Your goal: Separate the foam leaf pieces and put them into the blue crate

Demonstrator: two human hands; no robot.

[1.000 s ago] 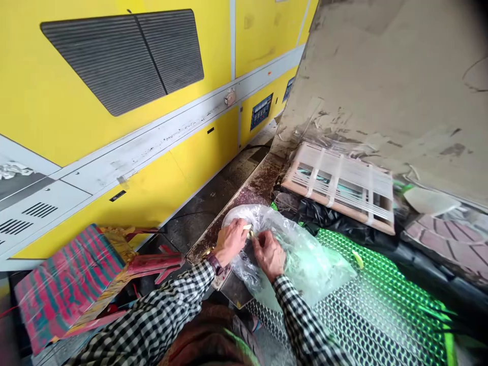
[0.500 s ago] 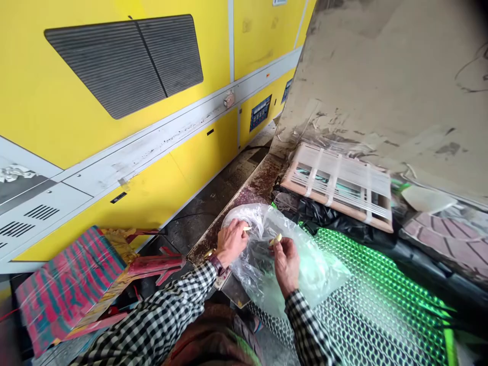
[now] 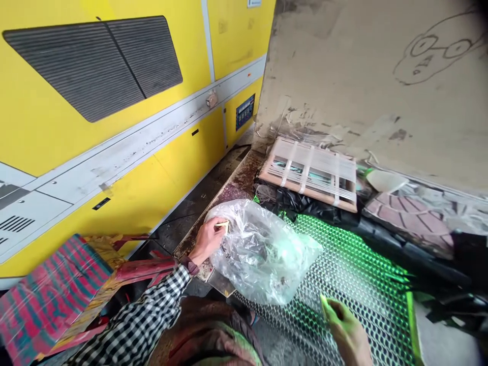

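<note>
My left hand (image 3: 209, 240) is closed on a small flat pale-yellow piece (image 3: 224, 225), pinched between thumb and fingers. It is over the left edge of a crumpled clear plastic bag (image 3: 253, 249). Farther right, my right hand (image 3: 348, 333) hovers over a metal honeycomb bed (image 3: 305, 320), apart from the bag. Its fingers are pressed together, and a small pale piece (image 3: 324, 302), tinted green by the light, shows at their tips. The bag lies partly on the bed and partly on its worn left border; I cannot make out what is inside.
A wood-edged frame wrapped in white strips (image 3: 310, 170) lies behind the bed, beside black plastic (image 3: 305, 203) and a pink patterned piece (image 3: 412, 218). A large cardboard sheet (image 3: 343, 76) stands behind. A yellow machine (image 3: 183, 157) and a striped stool (image 3: 57, 290) are at left.
My right hand has moved away from the bag, right and toward me, over the honeycomb bed. My left hand stays at the bag's left edge. The view has turned right.
</note>
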